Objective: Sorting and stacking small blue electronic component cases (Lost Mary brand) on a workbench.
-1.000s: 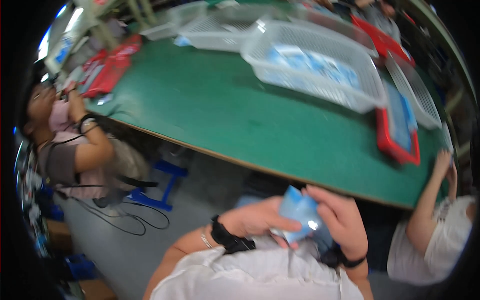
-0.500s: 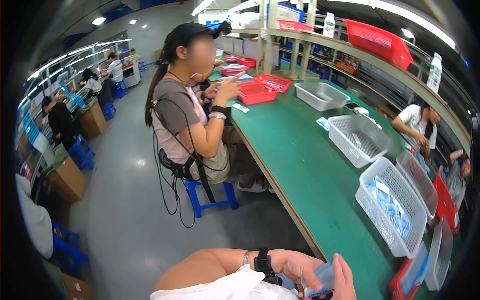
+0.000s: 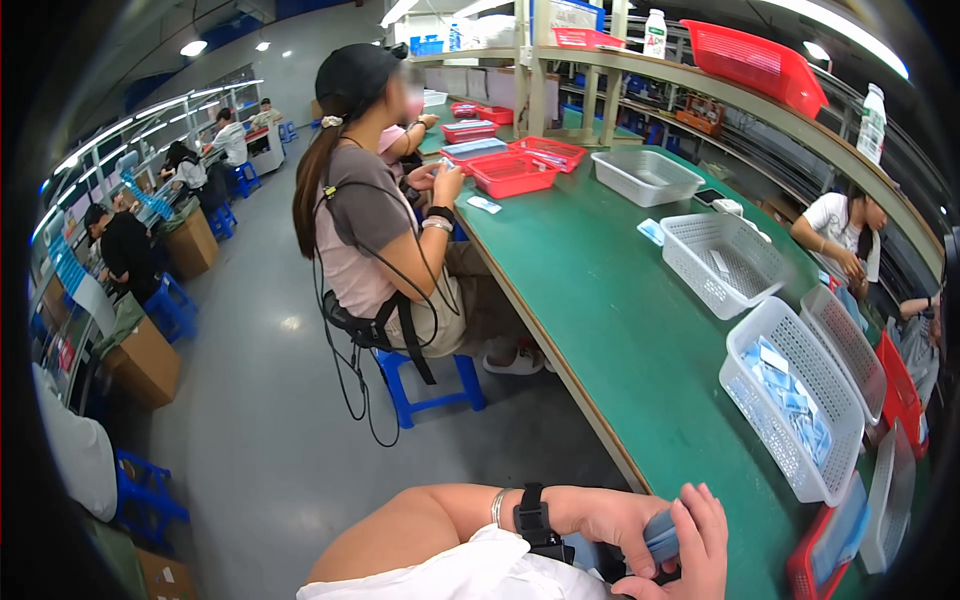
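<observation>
Close to the table's near edge, my left hand (image 3: 612,522) grips a small blue packet (image 3: 662,538) between thumb and fingers. My right hand (image 3: 703,545) curls around the packet's other side, its fingers upright and touching it. Part of the packet is hidden by my fingers, so I cannot tell whether it is one or a stack. A black strap and a silver bracelet circle my left wrist. To the right stands a white perforated basket (image 3: 745,390) holding several blue-and-white packets (image 3: 790,405).
The green table (image 3: 600,330) stretches away ahead. More baskets stand along its right side, including a grey one (image 3: 700,290) and a red tray (image 3: 800,575). A co-worker (image 3: 365,230) sits on a blue stool (image 3: 430,390) beside red baskets (image 3: 512,180). A shelf (image 3: 700,80) runs above.
The packet has turned in my hands, from its printed face showing to a narrower blue side. My right hand has risen slightly. The co-worker ahead has lowered their hands and turned further away.
</observation>
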A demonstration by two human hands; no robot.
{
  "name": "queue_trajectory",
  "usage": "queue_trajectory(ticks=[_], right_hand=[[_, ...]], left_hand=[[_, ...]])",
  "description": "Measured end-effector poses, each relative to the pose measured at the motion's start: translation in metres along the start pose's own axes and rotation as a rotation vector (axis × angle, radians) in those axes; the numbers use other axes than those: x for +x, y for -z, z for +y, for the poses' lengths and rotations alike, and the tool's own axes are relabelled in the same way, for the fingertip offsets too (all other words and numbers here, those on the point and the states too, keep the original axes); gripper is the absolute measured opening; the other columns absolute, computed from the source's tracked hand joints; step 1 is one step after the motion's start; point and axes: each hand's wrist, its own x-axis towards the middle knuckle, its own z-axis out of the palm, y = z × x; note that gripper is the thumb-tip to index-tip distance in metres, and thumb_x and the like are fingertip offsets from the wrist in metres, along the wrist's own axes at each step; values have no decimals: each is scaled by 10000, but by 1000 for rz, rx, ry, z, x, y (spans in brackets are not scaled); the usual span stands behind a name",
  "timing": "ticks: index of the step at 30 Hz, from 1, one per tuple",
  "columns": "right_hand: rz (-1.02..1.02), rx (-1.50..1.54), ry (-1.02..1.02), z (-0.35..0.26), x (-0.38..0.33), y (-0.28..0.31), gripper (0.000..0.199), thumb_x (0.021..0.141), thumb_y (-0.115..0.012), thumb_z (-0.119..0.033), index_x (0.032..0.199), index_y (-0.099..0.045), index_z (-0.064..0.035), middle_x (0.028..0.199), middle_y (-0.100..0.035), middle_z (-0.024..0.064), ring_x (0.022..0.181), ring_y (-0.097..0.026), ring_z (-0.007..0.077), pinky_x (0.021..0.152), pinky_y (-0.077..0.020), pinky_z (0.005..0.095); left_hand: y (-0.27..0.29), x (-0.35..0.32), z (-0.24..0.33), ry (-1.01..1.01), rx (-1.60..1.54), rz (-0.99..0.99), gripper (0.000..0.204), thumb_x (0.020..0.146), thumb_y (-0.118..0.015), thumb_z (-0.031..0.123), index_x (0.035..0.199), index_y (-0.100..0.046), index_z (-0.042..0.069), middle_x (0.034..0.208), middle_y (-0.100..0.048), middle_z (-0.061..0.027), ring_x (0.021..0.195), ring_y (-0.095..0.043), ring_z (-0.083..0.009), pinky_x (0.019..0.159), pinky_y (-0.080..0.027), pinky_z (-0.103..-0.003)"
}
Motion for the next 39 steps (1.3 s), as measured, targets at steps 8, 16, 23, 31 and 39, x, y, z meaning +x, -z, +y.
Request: queue_trajectory(ticks=[8, 16, 23, 31, 39], right_hand=[[300, -198, -27, 30, -3, -10, 662, 702, -810, -359, 1235, -584, -38, 1180, -555, 134, 1122, -507, 391, 946, -451, 464], [272, -263, -155, 57, -24, 13, 698, 671, -797, -179, 1302, -535, -34, 1180, -521, 117, 1153, -488, 356, 988, -431, 485], [291, -300, -225, 75, -39, -2, 761, 705, -804, -358, 1324, -513, -25, 1209, -505, 134, 1157, -474, 375, 975, -407, 477], [435, -310, -230, 69, -32, -20, 426, 820, -702, -224, 1187, -631, -20, 1052, -592, 117, 1050, -538, 355, 945, -427, 446], [517, -331, -200, 55, -25, -22, 220, 773, -625, 14, 971, -714, -25, 938, -616, 90, 1012, -556, 324, 899, -461, 402]], left_hand=[[-5, 25, 34, -152, 626, 223, 503, 659, -811, 72, 1117, -618, -8, 1029, -661, -84, 949, -609, -167, 829, -499, -316], [25, 93, 5, -282, 674, 145, 472, 697, -795, 68, 1133, -618, 44, 1035, -667, -102, 1021, -613, -242, 899, -474, -372], [26, 97, 11, -166, 975, 35, 485, 796, -738, 217, 1220, -583, 40, 1255, -592, -168, 1225, -512, -352, 1157, -43, -577], [49, 94, 20, -136, 985, -265, 427, 904, -620, 217, 1287, -541, 47, 1312, -562, -150, 1271, -473, -342, 1157, -30, -588], [38, 86, 8, -446, 984, -77, 336, 843, -634, 17, 1158, -527, 69, 1123, -559, -98, 1174, -511, -309, 1148, -161, -595]])
